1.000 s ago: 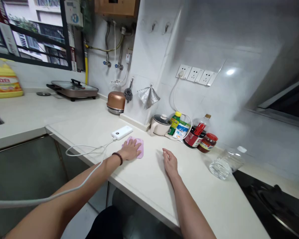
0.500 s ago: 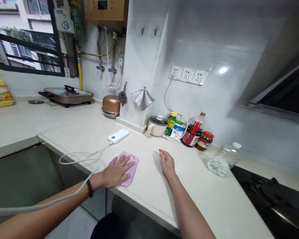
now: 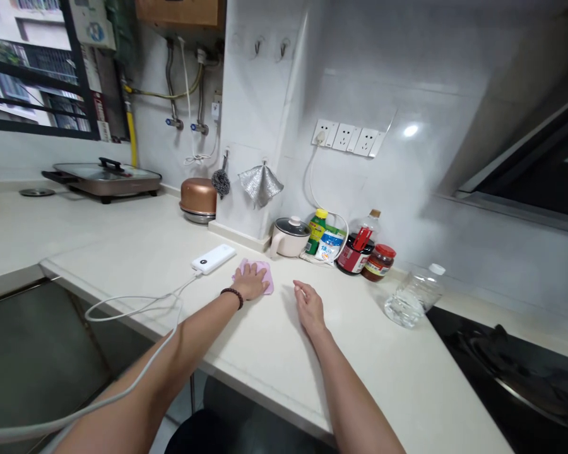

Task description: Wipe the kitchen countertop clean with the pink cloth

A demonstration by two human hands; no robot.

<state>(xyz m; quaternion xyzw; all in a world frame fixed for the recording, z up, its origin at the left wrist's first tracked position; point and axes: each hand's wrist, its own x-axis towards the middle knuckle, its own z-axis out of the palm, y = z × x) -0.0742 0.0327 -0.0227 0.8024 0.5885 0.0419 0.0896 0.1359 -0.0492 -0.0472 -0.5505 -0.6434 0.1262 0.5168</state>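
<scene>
My left hand (image 3: 250,282) lies flat, fingers spread, pressing a pink cloth (image 3: 262,272) onto the white countertop (image 3: 274,353). A dark bead bracelet is on that wrist. My right hand (image 3: 307,307) rests on the counter just right of the cloth, fingers stretched out, holding nothing. A white power bank (image 3: 213,258) with a white cable (image 3: 137,309) lies just left of the cloth.
Behind the hands by the wall stand a small lidded pot (image 3: 290,236), a green bottle (image 3: 316,231), sauce jars (image 3: 377,262) and a clear plastic bottle (image 3: 413,296). A black stove (image 3: 511,372) is at right; an electric pan (image 3: 105,178) and copper pot (image 3: 198,200) at left.
My left hand slid the pink cloth toward the counter's front edge, then back away toward the wall. My right hand stayed resting on the counter.
</scene>
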